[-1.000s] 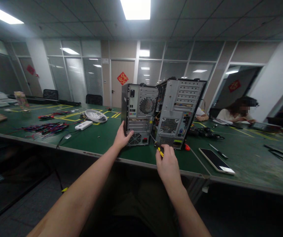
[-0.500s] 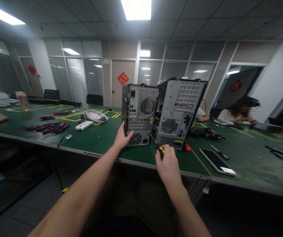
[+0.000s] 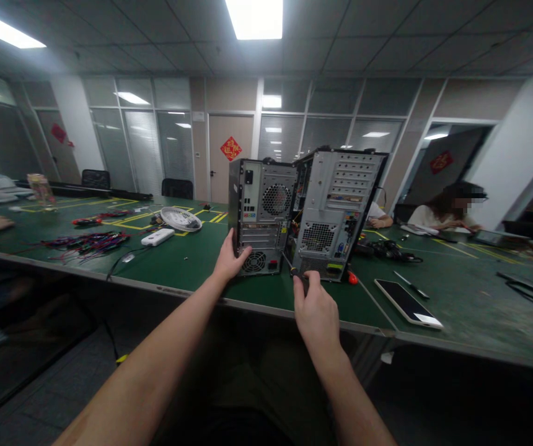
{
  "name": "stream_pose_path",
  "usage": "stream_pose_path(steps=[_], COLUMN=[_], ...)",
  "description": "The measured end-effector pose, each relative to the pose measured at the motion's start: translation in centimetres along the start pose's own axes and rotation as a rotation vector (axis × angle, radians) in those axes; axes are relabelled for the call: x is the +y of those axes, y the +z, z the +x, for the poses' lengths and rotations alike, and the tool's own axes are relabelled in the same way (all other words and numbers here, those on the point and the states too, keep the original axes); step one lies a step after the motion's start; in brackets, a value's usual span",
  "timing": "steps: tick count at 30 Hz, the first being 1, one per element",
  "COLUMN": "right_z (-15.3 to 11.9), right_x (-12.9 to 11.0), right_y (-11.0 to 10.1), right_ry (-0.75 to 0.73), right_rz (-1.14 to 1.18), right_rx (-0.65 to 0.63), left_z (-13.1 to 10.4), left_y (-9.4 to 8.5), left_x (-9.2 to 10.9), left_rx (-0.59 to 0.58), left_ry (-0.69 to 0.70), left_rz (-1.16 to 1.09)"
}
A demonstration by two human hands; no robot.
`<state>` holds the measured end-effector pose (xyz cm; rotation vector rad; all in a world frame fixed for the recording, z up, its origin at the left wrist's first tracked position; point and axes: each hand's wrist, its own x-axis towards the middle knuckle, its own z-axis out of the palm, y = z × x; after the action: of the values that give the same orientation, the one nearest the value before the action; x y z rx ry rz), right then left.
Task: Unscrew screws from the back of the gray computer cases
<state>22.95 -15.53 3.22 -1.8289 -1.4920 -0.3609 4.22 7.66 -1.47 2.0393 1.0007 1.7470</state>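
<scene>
Two computer towers stand side by side on the green table point(image 3: 192, 260), their backs toward me. My left hand point(image 3: 230, 259) grips the lower left edge of the smaller tower point(image 3: 263, 232), thumb on the back panel and fingers along its side. In my right hand point(image 3: 315, 300) is a screwdriver point(image 3: 294, 271), its dark handle pinched between thumb and fingers. The thin shaft points up and left at the smaller tower's lower right edge; I cannot tell exactly where the tip touches. Just right of the shaft stands the larger tower point(image 3: 331, 210), its side open.
A smartphone point(image 3: 408, 303) and a pen point(image 3: 410, 285) lie to the right, a red object point(image 3: 352, 278) beside the larger tower. Left are bundled wires point(image 3: 85, 243), a white power strip point(image 3: 157, 236) and a white basket point(image 3: 180, 218). Other people sit around the table.
My right hand has turned slightly around the screwdriver handle, whose yellow marks no longer show. My left hand and both towers stay put; the view has shifted a little.
</scene>
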Motion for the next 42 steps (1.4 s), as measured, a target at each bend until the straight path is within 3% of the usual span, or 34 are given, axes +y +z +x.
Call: stream_pose_path(steps=[8,15,18,24,31,42], right_z=[-0.1,0.2,0.2,0.1,0.4,0.0], right_x=[0.1,0.3,0.0,-0.7,-1.0,0.1], right_y=[0.3,-0.4,-0.8,-1.5,-2.0,-2.4], right_ry=[-0.044,0.058,0.118,0.094,0.158,0.139], right_rz=[0.249,0.262,0.163,-0.218,0.045,0.186], right_rx=[0.077,-0.064,-0.130,-0.108,-0.183,-0.057], left_z=[0.0,0.0,0.0,0.0,0.0,0.0], left_y=[0.0,0.0,0.0,-0.1,-0.1,-0.1], left_x=[0.0,0.0,0.0,0.2,0.3,0.3], left_rx=[0.003,-0.002,0.000,-0.004,-0.003,-0.008], left_ry=[0.004,-0.019,-0.011,-0.015,-0.020,-0.038], left_rz=[0.002,0.002,0.006,0.013,0.019,0.010])
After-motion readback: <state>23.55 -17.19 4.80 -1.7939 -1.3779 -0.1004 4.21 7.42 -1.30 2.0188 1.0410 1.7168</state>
